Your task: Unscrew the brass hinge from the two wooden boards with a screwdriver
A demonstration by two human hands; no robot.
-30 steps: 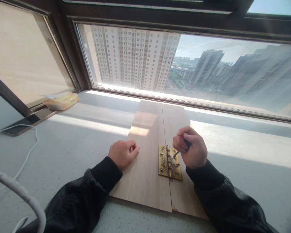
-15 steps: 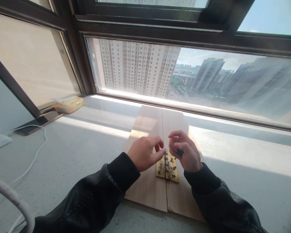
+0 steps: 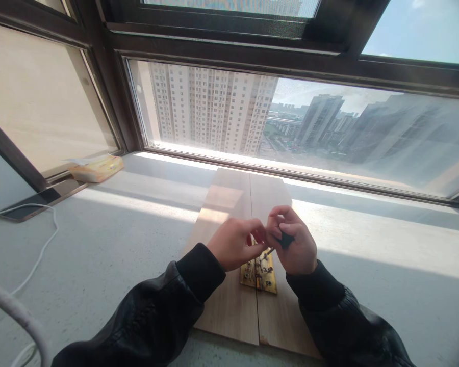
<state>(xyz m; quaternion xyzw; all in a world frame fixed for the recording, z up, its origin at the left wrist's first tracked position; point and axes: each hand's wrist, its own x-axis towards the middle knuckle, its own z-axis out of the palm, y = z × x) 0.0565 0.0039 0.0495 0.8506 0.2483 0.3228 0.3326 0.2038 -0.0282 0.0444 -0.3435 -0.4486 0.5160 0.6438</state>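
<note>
Two light wooden boards (image 3: 229, 204) lie side by side on a grey stone sill, joined by a brass hinge (image 3: 258, 275) across their seam. My right hand (image 3: 294, 244) is closed round a small dark-handled screwdriver (image 3: 285, 240), its metal tip slanting down towards the hinge. My left hand (image 3: 235, 243) hovers just above the hinge with thumb and fingers pinched at the screwdriver tip; what they hold, if anything, is too small to make out. Both hands cover the hinge's upper part.
A wide window with a dark frame (image 3: 229, 51) runs along the back. A yellow tissue pack (image 3: 95, 168) sits at the far left, a phone (image 3: 25, 209) with a white cable (image 3: 42, 250) beside it. A white tube (image 3: 19, 316) curves in at bottom left.
My left hand has come from the left board across to the hinge and now pinches at the screwdriver tip. My right hand has stayed on the screwdriver. The view has shifted slightly.
</note>
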